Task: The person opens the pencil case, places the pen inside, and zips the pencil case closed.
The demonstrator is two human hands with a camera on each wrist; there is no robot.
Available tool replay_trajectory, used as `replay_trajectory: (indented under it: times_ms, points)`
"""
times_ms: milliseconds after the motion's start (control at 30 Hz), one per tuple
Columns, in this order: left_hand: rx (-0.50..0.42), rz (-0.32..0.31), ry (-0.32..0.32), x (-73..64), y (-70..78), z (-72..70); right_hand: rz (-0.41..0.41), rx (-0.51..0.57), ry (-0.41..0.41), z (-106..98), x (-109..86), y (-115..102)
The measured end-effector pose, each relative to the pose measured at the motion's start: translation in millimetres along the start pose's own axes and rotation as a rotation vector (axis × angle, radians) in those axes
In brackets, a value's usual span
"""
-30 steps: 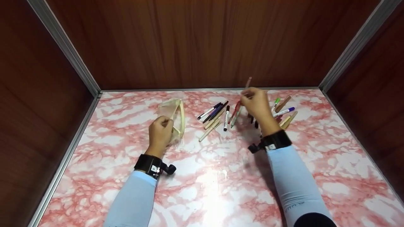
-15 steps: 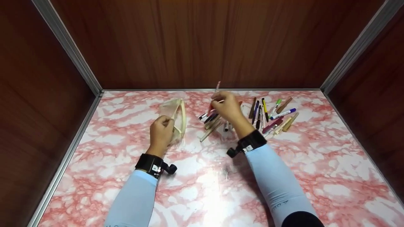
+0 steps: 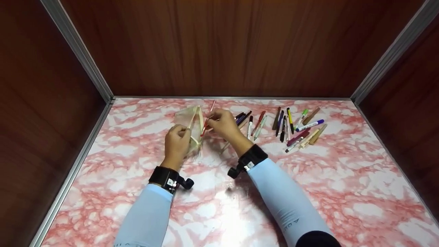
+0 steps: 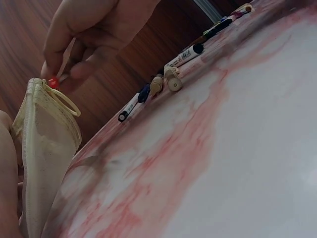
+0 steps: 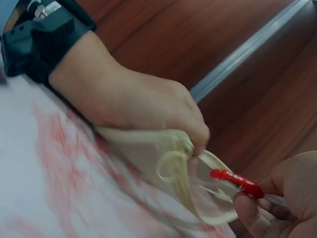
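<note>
A pale yellow, see-through zip pouch (image 3: 187, 116) stands on the table with its mouth apart. My left hand (image 3: 177, 139) pinches one edge of that mouth; the zip and a pull loop show in the left wrist view. Between thumb and fingers my right hand (image 3: 224, 125) holds a pen with a red cap (image 5: 237, 179) and a clear barrel, tilted, its red end at the pouch opening. Below and behind the right hand lie several pens, partly hidden, among them a white marker with a black cap (image 3: 250, 127).
Further right lies a loose group of pens and markers, including a purple-capped white marker (image 3: 310, 125), a yellow pen (image 3: 290, 118) and a brown pen (image 3: 311, 116). Dark wood panels (image 3: 233, 48) wall the marbled red-and-white table (image 3: 212, 212) at the back and both sides.
My right hand has carried the red-capped pen leftward, from above the pens to the pouch's mouth. The left hand has kept its grip on the pouch, almost still.
</note>
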State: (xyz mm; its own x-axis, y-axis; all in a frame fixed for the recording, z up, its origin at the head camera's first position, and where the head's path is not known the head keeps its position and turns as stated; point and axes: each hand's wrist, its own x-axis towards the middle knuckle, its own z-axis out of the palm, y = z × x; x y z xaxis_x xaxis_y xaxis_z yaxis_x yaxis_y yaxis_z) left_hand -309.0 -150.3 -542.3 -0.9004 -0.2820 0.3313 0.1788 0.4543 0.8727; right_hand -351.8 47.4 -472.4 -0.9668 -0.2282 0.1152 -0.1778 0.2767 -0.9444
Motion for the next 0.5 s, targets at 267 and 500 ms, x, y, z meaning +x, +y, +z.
replay_trajectory:
  times_ms: [267, 500]
  points:
    - [0.003, 0.063, 0.016, 1.0, -2.3, 1.5, 0.036, -0.07, -0.074, 28.7, -0.8, 4.8]
    - [-0.017, 0.054, 0.011, 0.9, -3.9, 2.9, 0.015, -0.186, -0.142, 36.3, -2.5, 5.9]
